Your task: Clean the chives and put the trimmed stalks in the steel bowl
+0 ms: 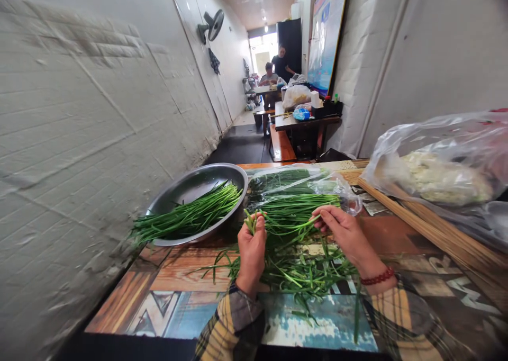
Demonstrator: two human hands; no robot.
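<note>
My left hand [252, 247] is closed around a small bunch of garlic chives [251, 222], their pale ends poking up above the thumb. Out to the right, my right hand [342, 231] pinches the pale end of a chive stalk between thumb and fingers. Behind both hands a thick bundle of chives [297, 210] lies by a clear plastic bag [333, 178] with more greens in it. Loose trimmed leaves [305, 276] are scattered on the table below my hands. At the left, a metal basin [190, 178] holds a pile of chives [194, 213] hanging over its rim.
A bundle of thin wooden sticks [428, 226] runs along the right side of the patterned table [190, 276]. Beyond it sits a plastic bag [440, 154] of pale food. A white wall [79, 138] stands close on the left. Two people are at a farther table [264, 89].
</note>
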